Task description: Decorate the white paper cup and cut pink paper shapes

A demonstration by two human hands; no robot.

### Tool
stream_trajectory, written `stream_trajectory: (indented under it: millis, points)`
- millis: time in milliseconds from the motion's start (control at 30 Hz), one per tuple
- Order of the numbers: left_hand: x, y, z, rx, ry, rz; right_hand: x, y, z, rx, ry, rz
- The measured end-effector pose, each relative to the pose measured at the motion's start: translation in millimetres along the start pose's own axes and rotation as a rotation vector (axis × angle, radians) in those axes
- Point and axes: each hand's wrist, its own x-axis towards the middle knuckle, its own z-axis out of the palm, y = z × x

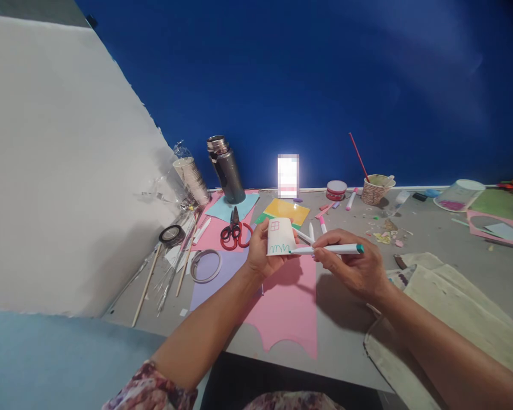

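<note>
My left hand [260, 256] is closed around a white paper cup [282, 238], held upside down above the table. A pink window outline and a green zigzag line are drawn on the cup's side. In my right hand [354, 265] is a white marker [336, 249] with a green end, its tip touching the cup at the right end of the zigzag. Beneath both hands lies a pink sheet [288, 310] with a scalloped front edge. Part of the left fingers is hidden behind the cup.
Red-handled scissors [235, 230], a tape roll [206, 266] and a dark flask [226, 171] stand or lie to the left. Stacked paper cups [191, 181] lean by the wall. Rightward are a patterned cup [377, 191] with a red stick and a pale cloth [448, 319].
</note>
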Motion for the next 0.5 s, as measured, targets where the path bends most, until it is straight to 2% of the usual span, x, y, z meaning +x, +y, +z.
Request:
stream_trajectory:
  millis: [200,400,500]
  points:
    - [-0.7,-1.5,0.4,-0.018,-0.006,-0.02,1.1,-0.9,1.9,-0.029,0.069,0.004]
    - [0.0,-1.8,-2.7,-0.043,-0.042,-0.007,2.1,-3.8,-1.8,-0.002,-0.004,0.02]
    - [2.7,-2.9,-2.8,-0.05,0.012,0.013,1.6,-3.3,-1.3,-0.003,-0.009,0.025]
